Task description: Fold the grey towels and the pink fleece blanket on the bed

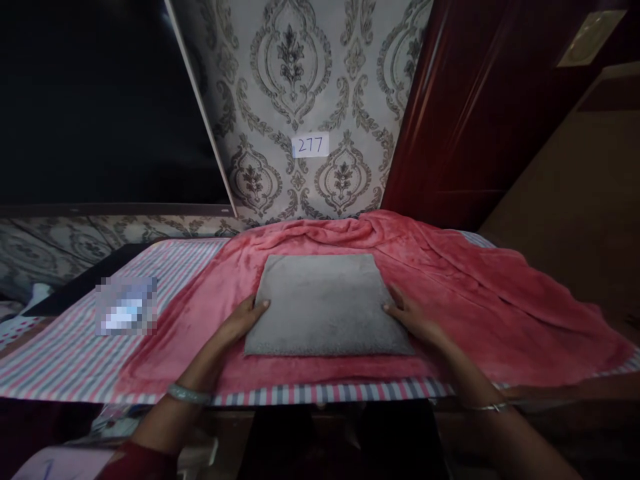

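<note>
A flat, rectangular grey plush cloth (327,303) lies in the middle of a spread pink fleece blanket (195,333). Its lower edge is straight and looks hemmed; whether it is folded or a cover I cannot tell. My left hand (247,315) grips its left side, thumb on top and the other fingers mostly hidden at the edge. On the opposite side my right hand (407,313) holds the right edge the same way, thumb over the top. Toward the wall and to the right, the blanket is rumpled into folds.
Beneath the blanket is a striped cloth (187,257) covering the table. A blurred-out object (126,307) rests on it at left. A large dark screen (110,100) stands behind on the left. A dark red wooden panel (465,100) and brown board (575,193) stand at right.
</note>
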Available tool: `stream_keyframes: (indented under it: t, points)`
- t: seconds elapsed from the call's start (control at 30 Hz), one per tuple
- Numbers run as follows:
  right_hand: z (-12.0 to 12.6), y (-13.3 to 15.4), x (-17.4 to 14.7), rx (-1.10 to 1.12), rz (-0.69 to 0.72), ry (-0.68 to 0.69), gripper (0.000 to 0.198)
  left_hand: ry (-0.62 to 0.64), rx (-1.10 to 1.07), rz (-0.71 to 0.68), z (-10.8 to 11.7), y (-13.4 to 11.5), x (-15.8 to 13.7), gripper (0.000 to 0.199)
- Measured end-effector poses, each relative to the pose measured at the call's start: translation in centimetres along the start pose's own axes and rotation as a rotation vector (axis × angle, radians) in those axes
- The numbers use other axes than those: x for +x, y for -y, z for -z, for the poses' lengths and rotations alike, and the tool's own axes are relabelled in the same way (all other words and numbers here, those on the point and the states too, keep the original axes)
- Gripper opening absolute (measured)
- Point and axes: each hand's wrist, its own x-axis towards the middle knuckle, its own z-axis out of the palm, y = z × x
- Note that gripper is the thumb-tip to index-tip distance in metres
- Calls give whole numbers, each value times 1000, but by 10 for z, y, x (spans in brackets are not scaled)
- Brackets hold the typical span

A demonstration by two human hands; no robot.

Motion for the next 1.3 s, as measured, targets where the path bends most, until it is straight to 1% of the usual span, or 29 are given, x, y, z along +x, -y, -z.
stream_keyframes:
  t: [0.07,0.1,0.13,0.17,0.2,0.27,0.3,0.33,0.4,0.43,0.5,0.6,0.7,0.8,0.87,0.9,0.97,1.1,1.2,1.3]
  points:
    - [10,9,10,-158,-14,-61,68,-86,261,-69,11,-13,9,37]
    - [12,18,17,-249,11,-86,64,-152,378,-106,14,-22,14,35]
    - [10,29,26,-340,69,-102,60,-216,474,-152,13,-34,21,34]
    - [6,42,36,-422,145,-106,56,-249,540,-198,9,-47,28,36]
    - [-3,55,46,-493,221,-101,54,-245,565,-226,0,-60,36,37]
    - [-27,79,63,-614,317,-85,54,-171,750,-353,-24,-82,52,46]
    - [-41,87,68,-675,333,-86,55,-151,779,-367,-38,-89,59,51]
    - [-55,92,72,-738,330,-92,55,-146,814,-367,-52,-92,65,56]
    - [-78,90,73,-855,296,-90,56,-121,935,-320,-73,-88,74,64]
    - [-86,85,71,-900,278,-81,56,-106,978,-298,-80,-82,78,67]
    - [-95,72,68,-952,255,-53,56,-80,1029,-275,-87,-68,82,71]
    - [-96,60,65,-961,246,-36,56,-67,1045,-283,-86,-54,86,74]
    - [-93,61,66,-961,228,-23,57,-64,1034,-286,-84,-52,87,74]
    - [-93,64,67,-959,225,-18,57,-143,1018,-305,-79,-53,88,69]
    - [-93,65,66,-954,233,-25,57,-197,1004,-257,-74,-51,89,65]
    - [-93,65,66,-952,237,-32,57,-203,991,-219,-70,-49,90,64]
    - [-92,65,65,-947,241,-45,57,-167,947,-163,-62,-45,94,65]
    - [-91,66,62,-929,233,-49,58,-75,891,-174,-47,-39,100,64]
    - [-89,67,63,-912,221,-33,58,-60,898,-201,-38,-36,98,60]
    - [-85,73,64,-898,204,-8,58,-67,917,-201,-31,-40,87,58]
